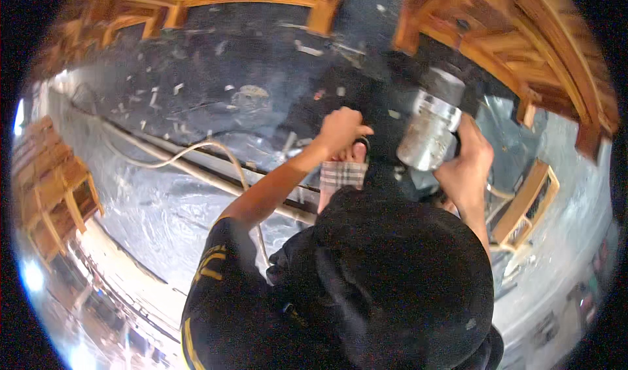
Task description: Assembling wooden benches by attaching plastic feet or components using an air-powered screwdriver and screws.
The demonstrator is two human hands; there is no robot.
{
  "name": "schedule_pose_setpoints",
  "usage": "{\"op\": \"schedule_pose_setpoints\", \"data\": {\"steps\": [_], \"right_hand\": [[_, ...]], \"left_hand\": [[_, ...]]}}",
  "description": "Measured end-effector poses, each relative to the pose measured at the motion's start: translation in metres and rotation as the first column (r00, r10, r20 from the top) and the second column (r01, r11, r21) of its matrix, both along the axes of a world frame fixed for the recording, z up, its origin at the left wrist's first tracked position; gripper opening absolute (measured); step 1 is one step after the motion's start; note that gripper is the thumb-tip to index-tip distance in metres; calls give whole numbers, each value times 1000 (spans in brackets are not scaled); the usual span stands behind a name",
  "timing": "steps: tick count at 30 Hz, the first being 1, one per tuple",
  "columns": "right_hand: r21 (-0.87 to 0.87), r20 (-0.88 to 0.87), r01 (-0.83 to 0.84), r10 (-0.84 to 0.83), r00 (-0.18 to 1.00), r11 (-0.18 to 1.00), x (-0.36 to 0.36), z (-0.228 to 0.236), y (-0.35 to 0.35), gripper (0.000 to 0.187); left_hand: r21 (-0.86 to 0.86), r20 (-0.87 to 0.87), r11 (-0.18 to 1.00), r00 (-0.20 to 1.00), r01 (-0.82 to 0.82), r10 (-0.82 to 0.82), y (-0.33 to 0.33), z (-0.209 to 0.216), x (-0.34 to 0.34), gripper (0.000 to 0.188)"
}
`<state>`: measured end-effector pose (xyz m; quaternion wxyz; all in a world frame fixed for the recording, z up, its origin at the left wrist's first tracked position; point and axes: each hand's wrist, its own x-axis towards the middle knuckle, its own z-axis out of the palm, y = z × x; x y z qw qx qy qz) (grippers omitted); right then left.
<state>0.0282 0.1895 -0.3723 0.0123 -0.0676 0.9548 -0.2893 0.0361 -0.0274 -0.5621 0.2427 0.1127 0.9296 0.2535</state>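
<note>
Right hand grasps the silver power tool, its head on the dark surface ahead; left hand clenches on a dark piece beside it; working pass judged underway, next move needing steady two-handed pressure.

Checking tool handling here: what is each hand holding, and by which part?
The right hand grips the silver power tool at its lower body. The left hand presses down by the dark workpiece; what it holds cannot be told.
</note>
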Motion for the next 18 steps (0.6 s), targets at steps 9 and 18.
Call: {"op": "schedule_pose_setpoints", "data": {"steps": [9, 18], "right_hand": [[-162, -101, 51, -68, 993, 986, 9, 0, -6, 35], [-132, -72, 92, -102, 992, 987, 10, 3, -10, 37]], "left_hand": [[10, 2, 976, 976, 218, -218, 36, -1, 5, 26], [157, 122, 986, 990, 49, -68, 23, 5, 4, 17]]}}
